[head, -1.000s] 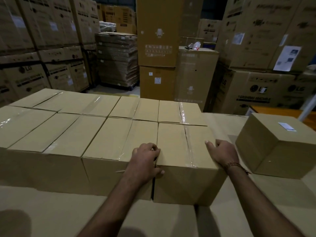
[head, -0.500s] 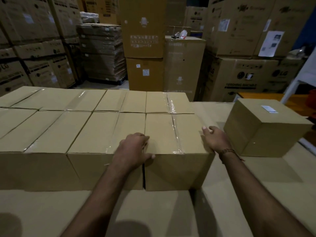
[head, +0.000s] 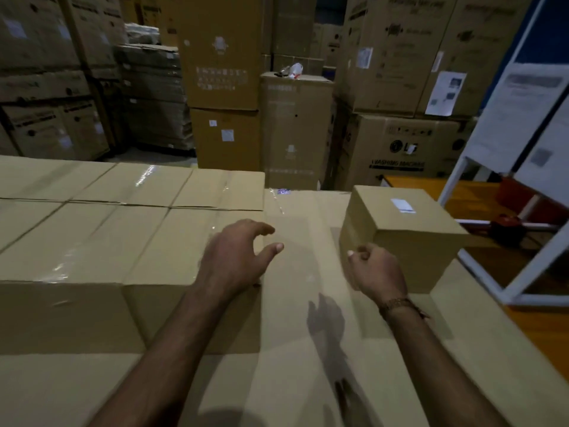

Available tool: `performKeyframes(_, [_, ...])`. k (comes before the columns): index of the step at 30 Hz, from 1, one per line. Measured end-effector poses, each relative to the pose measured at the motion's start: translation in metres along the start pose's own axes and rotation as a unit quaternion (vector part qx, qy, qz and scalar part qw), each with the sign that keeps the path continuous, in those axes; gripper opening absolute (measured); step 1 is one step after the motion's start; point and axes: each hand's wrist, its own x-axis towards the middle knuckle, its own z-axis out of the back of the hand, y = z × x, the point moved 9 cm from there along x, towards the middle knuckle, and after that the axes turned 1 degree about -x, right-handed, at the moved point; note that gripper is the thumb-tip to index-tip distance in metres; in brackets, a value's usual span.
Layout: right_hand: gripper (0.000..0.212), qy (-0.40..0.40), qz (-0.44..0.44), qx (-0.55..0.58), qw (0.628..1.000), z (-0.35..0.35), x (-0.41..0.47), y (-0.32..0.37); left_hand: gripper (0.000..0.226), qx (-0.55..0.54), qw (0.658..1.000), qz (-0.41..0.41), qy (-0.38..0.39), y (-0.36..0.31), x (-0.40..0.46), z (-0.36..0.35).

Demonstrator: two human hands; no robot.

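Several taped brown cartons stand packed in rows on a wide cardboard surface [head: 292,380]. My left hand [head: 237,257] hovers over the right end of the front row's last carton [head: 184,245], fingers spread and relaxed, holding nothing. My right hand [head: 377,271], a bracelet on its wrist, is in the gap to the right, fingers curled in and holding nothing. It sits just left of a single carton [head: 403,232] with a white label, which stands apart from the rows. I cannot tell whether the knuckles touch that carton.
Tall stacks of large printed cartons [head: 400,149] fill the background. A white-framed board with papers [head: 523,118] leans at the right over an orange surface [head: 462,195] holding a red object [head: 508,229]. A white bag [head: 295,70] lies on a far carton.
Both hands have let go of the sides of the front row's end carton and lifted. The view has swung right, and the right hand has curled near the single carton.
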Motion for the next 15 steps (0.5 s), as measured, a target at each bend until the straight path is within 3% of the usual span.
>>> performKeyframes(4, [0.037,-0.005,0.036,0.014,0.999,0.037,0.032,-0.043,0.050,-0.040,0.999,0.011,0.029,-0.062,0.026,-0.069])
performKeyframes(9, [0.045,-0.031,0.010,0.040,0.999,0.070,0.095,-0.101,0.056,-0.081,0.993,0.007,0.083,-0.119,0.067,-0.150])
performKeyframes(15, [0.061,-0.120,0.008,-0.056,0.991,0.100,0.172,-0.148,0.065,-0.150,0.979,0.081,0.110,-0.142,0.130,-0.236])
